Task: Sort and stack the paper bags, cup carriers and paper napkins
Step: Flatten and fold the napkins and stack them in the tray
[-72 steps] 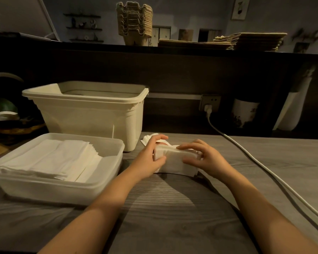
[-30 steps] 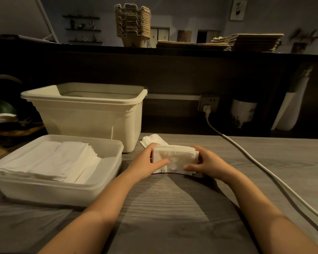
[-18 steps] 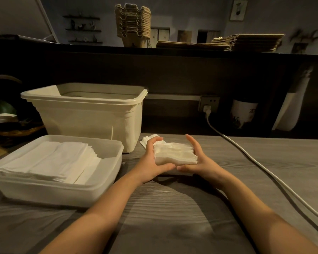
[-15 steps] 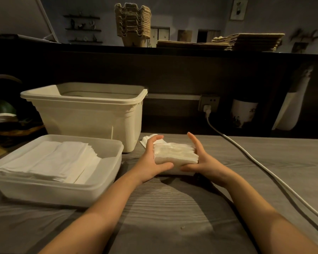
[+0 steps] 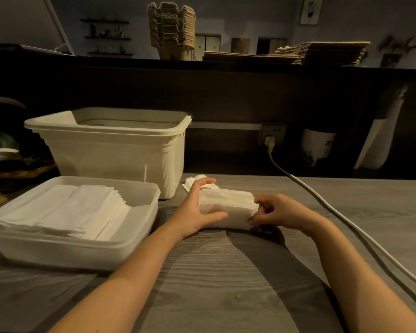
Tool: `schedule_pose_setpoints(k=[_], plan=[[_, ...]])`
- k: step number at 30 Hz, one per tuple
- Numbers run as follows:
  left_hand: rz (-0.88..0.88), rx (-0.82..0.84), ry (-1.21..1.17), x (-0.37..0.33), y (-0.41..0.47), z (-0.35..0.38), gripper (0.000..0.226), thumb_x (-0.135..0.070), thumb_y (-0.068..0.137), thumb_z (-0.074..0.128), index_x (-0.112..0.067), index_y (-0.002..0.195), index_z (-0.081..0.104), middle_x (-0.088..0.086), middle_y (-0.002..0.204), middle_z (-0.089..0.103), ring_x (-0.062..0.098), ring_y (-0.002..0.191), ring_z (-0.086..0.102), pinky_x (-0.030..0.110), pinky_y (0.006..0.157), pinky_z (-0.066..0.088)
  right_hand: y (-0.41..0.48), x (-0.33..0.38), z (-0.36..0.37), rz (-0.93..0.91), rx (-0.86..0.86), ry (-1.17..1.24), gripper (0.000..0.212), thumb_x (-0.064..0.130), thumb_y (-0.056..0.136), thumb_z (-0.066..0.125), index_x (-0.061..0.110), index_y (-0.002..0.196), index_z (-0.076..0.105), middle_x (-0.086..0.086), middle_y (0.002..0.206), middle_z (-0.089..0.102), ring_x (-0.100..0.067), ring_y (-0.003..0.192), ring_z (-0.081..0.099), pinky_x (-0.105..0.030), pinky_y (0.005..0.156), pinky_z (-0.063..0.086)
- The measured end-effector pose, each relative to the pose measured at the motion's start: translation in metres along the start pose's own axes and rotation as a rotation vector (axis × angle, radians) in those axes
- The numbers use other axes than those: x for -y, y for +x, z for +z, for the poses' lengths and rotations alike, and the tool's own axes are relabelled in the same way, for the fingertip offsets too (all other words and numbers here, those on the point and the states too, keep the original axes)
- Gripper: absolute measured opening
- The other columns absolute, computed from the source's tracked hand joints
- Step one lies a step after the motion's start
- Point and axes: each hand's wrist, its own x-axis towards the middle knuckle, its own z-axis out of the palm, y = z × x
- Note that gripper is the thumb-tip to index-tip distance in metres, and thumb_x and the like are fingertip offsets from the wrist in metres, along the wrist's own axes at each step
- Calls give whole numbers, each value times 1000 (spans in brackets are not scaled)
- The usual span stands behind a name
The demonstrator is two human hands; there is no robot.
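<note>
Our right hand [image 5: 275,212], fingers newly curled, and left hand [image 5: 196,213] clamp the napkin stack [image 5: 228,207] near the surface's [image 5: 226,272] far edge; squaring done, we judge, with a level carry into the tray [image 5: 82,251] next.

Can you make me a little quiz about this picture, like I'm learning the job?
1. True or false: the left hand and the right hand both hold the napkin stack.
2. Where are the cup carriers? A: on the high ledge; B: on the table; C: on the floor.
3. Fill in: the shallow tray holds folded ____.
Key: 1 true; 2 A; 3 napkins.
</note>
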Motion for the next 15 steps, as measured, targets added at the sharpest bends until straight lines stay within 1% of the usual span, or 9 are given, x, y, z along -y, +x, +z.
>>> schedule_pose_setpoints(k=[2, 4, 5, 6, 8, 9, 11, 13, 15], plan=[[-6, 8, -18, 0, 0, 0, 74, -16, 77, 75, -46, 123, 26, -4, 124, 35, 14, 117, 37, 29, 97, 37, 0, 3, 1, -8, 10, -1, 26, 24, 82, 69, 29, 102, 52, -2, 84, 61, -10, 77, 55, -20, 71, 45], [-3, 21, -20, -1, -1, 0, 77, -16, 75, 77, -50, 121, 24, -2, 127, 33, 17, 120, 37, 34, 101, 39, 1, 5, 4, -13, 25, -12, 33, 25, 83, 68, 28, 111, 50, -7, 97, 63, -13, 83, 56, -21, 71, 45], [0, 24, -16, 0, -1, 0, 78, -15, 75, 77, -50, 120, 24, -2, 129, 32, 18, 121, 37, 34, 101, 40, 1, 5, 5, -14, 27, -11, 36, 26, 83, 68, 28, 114, 49, -7, 97, 63, -11, 82, 56, -19, 69, 45], [3, 21, -15, 0, 0, 0, 78, -15, 74, 77, -50, 120, 25, -1, 129, 33, 18, 122, 37, 34, 101, 40, 2, 5, 5, -16, 22, -1, 37, 26, 83, 68, 29, 115, 50, -4, 91, 62, -8, 77, 55, -16, 64, 45], [4, 7, -22, 0, 0, 0, 76, -15, 74, 77, -52, 117, 26, -1, 129, 34, 19, 123, 37, 36, 103, 39, 2, 3, 2, -17, 8, 44, 34, 25, 83, 68, 34, 111, 49, 4, 76, 58, -1, 64, 52, -11, 57, 42], [5, 1, -24, 0, 0, -1, 76, -15, 74, 78, -53, 115, 27, -2, 128, 34, 19, 123, 37, 37, 104, 38, 2, 2, 1, -15, 4, 66, 32, 24, 83, 68, 35, 107, 49, 6, 73, 56, 1, 61, 51, -10, 55, 41], [0, 4, -26, 0, 0, -1, 75, -16, 74, 77, -53, 116, 27, -3, 126, 33, 19, 122, 37, 36, 103, 39, 2, 1, 0, -18, -1, 79, 30, 24, 84, 67, 36, 104, 49, 7, 73, 58, 0, 63, 53, -12, 59, 43], [-2, 21, -25, 0, 0, -1, 74, -15, 76, 75, -50, 120, 27, -5, 126, 31, 16, 120, 35, 30, 96, 38, 3, 1, 2, -29, -1, 55, 29, 24, 84, 66, 35, 106, 50, 6, 77, 59, -2, 68, 55, -13, 63, 44], [8, 31, -29, 0, -1, -1, 72, -13, 78, 74, -48, 121, 28, -6, 125, 33, 13, 117, 36, 26, 91, 38, 3, 2, 4, -36, -3, 35, 26, 24, 85, 66, 33, 105, 51, 5, 78, 59, -3, 69, 55, -14, 63, 42]])
